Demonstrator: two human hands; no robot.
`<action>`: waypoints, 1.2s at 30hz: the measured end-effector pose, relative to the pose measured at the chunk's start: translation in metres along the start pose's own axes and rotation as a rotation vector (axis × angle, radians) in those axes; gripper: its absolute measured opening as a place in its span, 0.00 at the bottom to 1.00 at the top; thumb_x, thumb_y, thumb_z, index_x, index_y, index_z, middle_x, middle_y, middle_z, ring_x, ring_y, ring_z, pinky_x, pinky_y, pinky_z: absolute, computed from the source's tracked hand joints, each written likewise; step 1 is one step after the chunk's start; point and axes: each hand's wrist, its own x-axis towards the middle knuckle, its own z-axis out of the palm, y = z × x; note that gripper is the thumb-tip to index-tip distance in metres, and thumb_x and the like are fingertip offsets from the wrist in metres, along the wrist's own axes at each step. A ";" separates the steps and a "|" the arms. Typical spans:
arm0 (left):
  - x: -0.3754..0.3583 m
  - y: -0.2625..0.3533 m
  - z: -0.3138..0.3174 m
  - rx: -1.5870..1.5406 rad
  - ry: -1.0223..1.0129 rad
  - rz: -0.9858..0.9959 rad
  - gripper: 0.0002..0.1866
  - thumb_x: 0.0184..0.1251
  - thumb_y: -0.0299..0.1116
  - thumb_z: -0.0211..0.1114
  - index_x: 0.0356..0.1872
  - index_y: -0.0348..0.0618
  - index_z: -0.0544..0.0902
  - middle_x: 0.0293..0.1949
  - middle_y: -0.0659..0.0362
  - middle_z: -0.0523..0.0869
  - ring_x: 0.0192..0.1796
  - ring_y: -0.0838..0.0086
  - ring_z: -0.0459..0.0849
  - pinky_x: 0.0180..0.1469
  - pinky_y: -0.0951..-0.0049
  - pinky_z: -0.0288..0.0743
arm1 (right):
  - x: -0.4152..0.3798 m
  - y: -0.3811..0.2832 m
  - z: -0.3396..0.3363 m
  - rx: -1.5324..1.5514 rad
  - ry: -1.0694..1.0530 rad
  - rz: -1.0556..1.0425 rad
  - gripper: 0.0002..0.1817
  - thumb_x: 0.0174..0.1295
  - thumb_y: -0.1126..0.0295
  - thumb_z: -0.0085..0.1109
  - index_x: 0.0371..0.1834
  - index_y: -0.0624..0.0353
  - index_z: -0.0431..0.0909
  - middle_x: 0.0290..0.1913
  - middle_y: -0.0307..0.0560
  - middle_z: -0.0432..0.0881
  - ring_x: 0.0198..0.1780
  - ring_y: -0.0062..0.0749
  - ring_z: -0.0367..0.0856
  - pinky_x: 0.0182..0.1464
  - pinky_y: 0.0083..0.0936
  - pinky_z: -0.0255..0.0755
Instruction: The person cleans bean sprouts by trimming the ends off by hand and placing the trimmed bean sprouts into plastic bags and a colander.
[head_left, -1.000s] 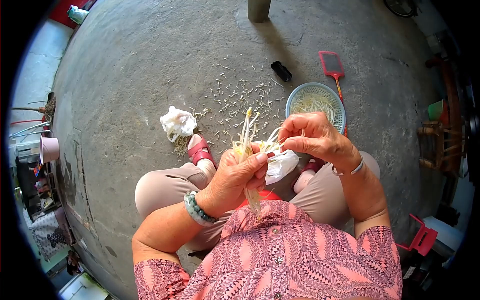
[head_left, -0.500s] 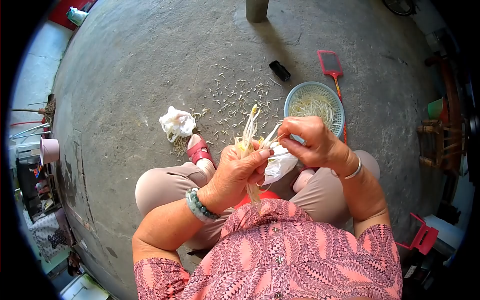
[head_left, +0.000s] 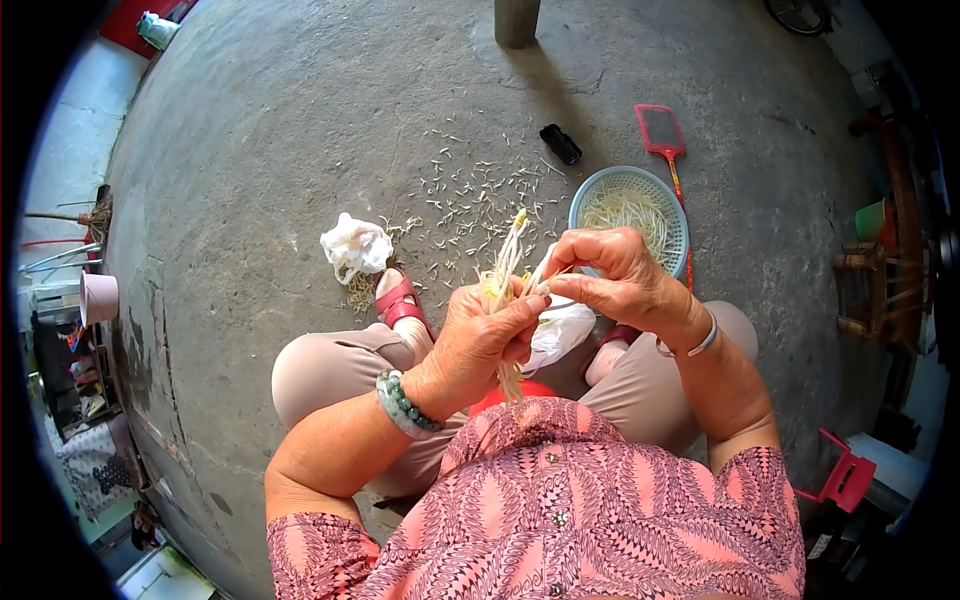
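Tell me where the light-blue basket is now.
In the head view, the light-blue basket sits on the floor right of centre, beyond the right hand, with the red-framed swatter beside it.

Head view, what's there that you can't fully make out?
All in the head view:
Sprout bundle: middle hidden by the left hand.
Basket: near rim partly behind the right hand.
Whether the right hand grips a sprout's end: too small.
Wheel: upper part cut off by the top edge.
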 end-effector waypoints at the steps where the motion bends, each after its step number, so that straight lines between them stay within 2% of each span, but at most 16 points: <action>1: 0.001 -0.002 -0.001 0.020 0.004 0.014 0.04 0.69 0.31 0.62 0.38 0.44 0.77 0.22 0.68 0.71 0.19 0.86 0.63 0.23 0.82 0.60 | 0.001 -0.001 0.000 -0.038 -0.005 -0.014 0.05 0.61 0.73 0.62 0.33 0.65 0.79 0.30 0.41 0.83 0.35 0.19 0.80 0.38 0.18 0.74; 7: 0.002 -0.004 -0.002 0.096 -0.009 0.070 0.03 0.70 0.29 0.61 0.36 0.43 0.76 0.21 0.68 0.72 0.20 0.87 0.64 0.21 0.84 0.57 | 0.000 -0.001 0.000 -0.156 -0.005 -0.052 0.04 0.60 0.75 0.59 0.31 0.65 0.79 0.29 0.40 0.83 0.32 0.19 0.80 0.35 0.21 0.73; 10: 0.002 -0.003 0.000 0.090 -0.011 0.083 0.03 0.69 0.29 0.61 0.36 0.42 0.77 0.21 0.68 0.72 0.20 0.87 0.64 0.21 0.84 0.56 | -0.003 0.000 0.005 0.124 -0.006 0.158 0.05 0.60 0.75 0.58 0.31 0.65 0.80 0.30 0.39 0.83 0.33 0.20 0.80 0.37 0.20 0.72; 13: 0.002 0.000 0.001 0.078 -0.006 0.065 0.04 0.68 0.29 0.61 0.37 0.41 0.77 0.21 0.68 0.71 0.20 0.86 0.64 0.22 0.83 0.56 | -0.001 -0.005 0.005 0.371 0.042 0.262 0.06 0.61 0.72 0.56 0.30 0.64 0.80 0.31 0.39 0.83 0.35 0.19 0.79 0.41 0.17 0.71; 16: 0.003 -0.002 -0.003 0.028 -0.025 0.021 0.06 0.68 0.30 0.61 0.39 0.40 0.77 0.20 0.67 0.70 0.19 0.85 0.63 0.23 0.81 0.58 | 0.002 0.001 -0.001 0.634 0.234 0.321 0.08 0.62 0.70 0.55 0.30 0.63 0.80 0.31 0.40 0.82 0.36 0.17 0.78 0.43 0.16 0.70; 17: 0.003 -0.002 -0.004 0.005 -0.037 0.003 0.07 0.68 0.31 0.61 0.40 0.39 0.77 0.20 0.67 0.70 0.19 0.84 0.62 0.24 0.81 0.58 | 0.003 0.006 -0.004 0.552 0.281 0.281 0.09 0.63 0.70 0.55 0.30 0.63 0.80 0.31 0.41 0.83 0.36 0.16 0.77 0.41 0.17 0.71; 20: -0.001 0.004 0.000 -0.018 -0.070 -0.038 0.09 0.69 0.35 0.59 0.41 0.39 0.77 0.19 0.67 0.68 0.18 0.83 0.61 0.25 0.79 0.59 | 0.009 0.014 -0.014 0.076 0.221 0.198 0.10 0.65 0.69 0.55 0.31 0.64 0.80 0.31 0.41 0.83 0.37 0.17 0.79 0.39 0.16 0.71; 21: -0.001 0.004 -0.002 -0.057 -0.087 -0.048 0.09 0.68 0.35 0.59 0.41 0.40 0.77 0.19 0.67 0.68 0.18 0.83 0.61 0.25 0.79 0.58 | 0.012 0.016 -0.012 0.118 0.227 0.247 0.09 0.65 0.70 0.55 0.38 0.66 0.80 0.36 0.44 0.83 0.41 0.21 0.80 0.42 0.18 0.74; 24: 0.000 0.001 -0.006 -0.147 -0.116 -0.064 0.10 0.68 0.36 0.59 0.41 0.40 0.77 0.20 0.67 0.68 0.18 0.84 0.61 0.25 0.79 0.57 | 0.020 0.010 0.000 0.082 0.249 0.065 0.11 0.65 0.73 0.54 0.46 0.68 0.79 0.43 0.48 0.82 0.46 0.24 0.80 0.49 0.20 0.75; 25: -0.001 0.001 -0.006 -0.159 -0.114 -0.062 0.10 0.68 0.36 0.59 0.41 0.40 0.77 0.20 0.67 0.68 0.18 0.84 0.60 0.25 0.79 0.57 | 0.019 0.011 -0.003 0.094 0.163 0.069 0.14 0.65 0.75 0.54 0.52 0.68 0.76 0.48 0.48 0.81 0.49 0.25 0.79 0.54 0.22 0.74; 28: -0.002 0.001 -0.007 -0.183 -0.104 -0.063 0.09 0.68 0.36 0.60 0.40 0.41 0.77 0.20 0.67 0.68 0.18 0.84 0.60 0.25 0.79 0.57 | 0.016 0.008 -0.002 0.289 0.000 0.063 0.13 0.64 0.77 0.54 0.51 0.66 0.77 0.47 0.44 0.81 0.50 0.23 0.78 0.52 0.21 0.74; 29: -0.003 0.002 -0.007 -0.189 -0.101 -0.066 0.10 0.68 0.36 0.60 0.40 0.41 0.77 0.21 0.67 0.68 0.18 0.84 0.60 0.25 0.79 0.57 | 0.015 0.004 -0.001 0.323 -0.016 0.093 0.11 0.63 0.78 0.56 0.47 0.66 0.79 0.42 0.40 0.82 0.46 0.21 0.79 0.48 0.20 0.74; 32: -0.003 0.001 -0.008 -0.163 -0.081 -0.071 0.10 0.68 0.36 0.60 0.40 0.41 0.77 0.21 0.67 0.69 0.18 0.84 0.60 0.25 0.79 0.57 | 0.015 0.009 0.000 0.296 -0.096 0.107 0.06 0.62 0.78 0.57 0.41 0.65 0.80 0.37 0.37 0.83 0.41 0.18 0.79 0.44 0.18 0.74; 33: -0.003 0.001 -0.007 -0.157 -0.067 -0.075 0.09 0.68 0.36 0.60 0.40 0.41 0.77 0.21 0.67 0.69 0.18 0.84 0.60 0.25 0.79 0.57 | 0.015 0.007 0.003 0.270 -0.033 0.080 0.03 0.60 0.78 0.59 0.35 0.64 0.80 0.32 0.40 0.84 0.35 0.19 0.80 0.38 0.19 0.73; 36: -0.002 0.001 -0.006 -0.134 -0.047 -0.080 0.09 0.68 0.36 0.60 0.40 0.41 0.77 0.21 0.67 0.69 0.17 0.84 0.60 0.25 0.79 0.58 | 0.015 0.003 0.000 -0.214 0.001 -0.108 0.04 0.56 0.77 0.61 0.34 0.64 0.80 0.30 0.46 0.83 0.33 0.22 0.81 0.35 0.22 0.73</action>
